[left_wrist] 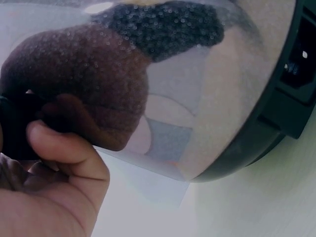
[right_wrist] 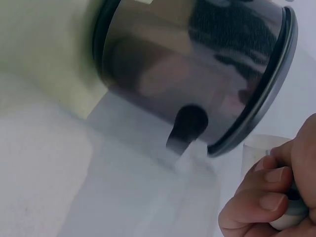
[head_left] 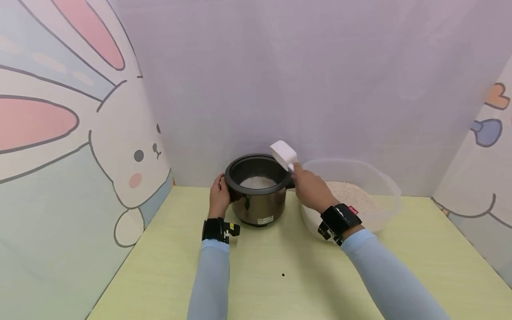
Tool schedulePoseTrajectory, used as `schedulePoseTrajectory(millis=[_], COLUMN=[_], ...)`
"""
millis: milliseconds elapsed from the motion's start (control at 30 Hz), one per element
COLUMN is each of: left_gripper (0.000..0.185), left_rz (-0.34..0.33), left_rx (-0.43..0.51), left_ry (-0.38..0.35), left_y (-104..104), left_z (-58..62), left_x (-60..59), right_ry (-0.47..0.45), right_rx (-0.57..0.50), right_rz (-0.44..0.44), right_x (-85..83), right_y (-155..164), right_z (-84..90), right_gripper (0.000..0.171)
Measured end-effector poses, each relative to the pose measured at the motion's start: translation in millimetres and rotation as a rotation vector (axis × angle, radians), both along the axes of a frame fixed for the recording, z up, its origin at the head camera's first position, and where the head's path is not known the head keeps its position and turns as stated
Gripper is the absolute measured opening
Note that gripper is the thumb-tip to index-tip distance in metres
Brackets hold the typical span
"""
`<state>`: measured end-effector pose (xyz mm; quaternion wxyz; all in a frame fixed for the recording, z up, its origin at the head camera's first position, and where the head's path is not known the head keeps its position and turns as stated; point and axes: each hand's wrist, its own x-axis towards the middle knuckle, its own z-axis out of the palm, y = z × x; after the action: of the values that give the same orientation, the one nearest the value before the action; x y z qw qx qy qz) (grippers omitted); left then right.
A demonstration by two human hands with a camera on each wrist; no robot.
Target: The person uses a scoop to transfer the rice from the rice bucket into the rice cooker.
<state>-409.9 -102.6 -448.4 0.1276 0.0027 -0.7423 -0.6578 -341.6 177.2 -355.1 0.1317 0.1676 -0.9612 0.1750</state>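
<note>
A round rice cooker pot with a shiny metal wall and a dark rim point(head_left: 258, 195) stands on the pale yellow-green surface point(head_left: 280, 284), near the back wall, and a low mound of white rice point(head_left: 258, 182) lies inside it. The left hand point(head_left: 219, 195) rests against the pot's left side with its fingers curled round the dark rim; in the left wrist view the thumb point(left_wrist: 64, 148) presses on a dark part at the edge of the mirrored wall point(left_wrist: 197, 89), where the hand's own reflection shows. The right hand point(head_left: 310, 189) pinches the handle of a white plastic scoop point(head_left: 284, 154), fingers folded tightly round it, and holds the scoop tilted above the pot's right rim; whether any rice is in the scoop cannot be told. In the right wrist view the curled fingers point(right_wrist: 261, 197) grip the pale handle close beside the pot's shiny side point(right_wrist: 197, 74). Just right of the pot, touching or nearly touching it, sits a large clear plastic bowl point(head_left: 384, 178) holding more white grain point(head_left: 354, 195), partly behind the right wrist. A small dark speck point(head_left: 283, 274) lies on the surface between the two forearms.
</note>
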Motion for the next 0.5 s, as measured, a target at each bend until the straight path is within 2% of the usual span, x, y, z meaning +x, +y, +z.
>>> schedulePoseTrajectory(millis=[167, 500], left_gripper=[0.049, 0.05], left_rz=[0.0, -0.012], left_rx=[-0.009, -0.025], left_ry=[0.008, 0.016], left_y=[0, -1], left_z=[-0.9, -2.3], left_x=[-1.7, -1.2], right_ry=[0.022, -0.094], right_rx=[-0.02, 0.016], right_rz=[-0.047, -0.117], right_x=[0.8, 11.3], right_y=[31, 85], right_z=[4.1, -0.5], right_gripper=[0.033, 0.04])
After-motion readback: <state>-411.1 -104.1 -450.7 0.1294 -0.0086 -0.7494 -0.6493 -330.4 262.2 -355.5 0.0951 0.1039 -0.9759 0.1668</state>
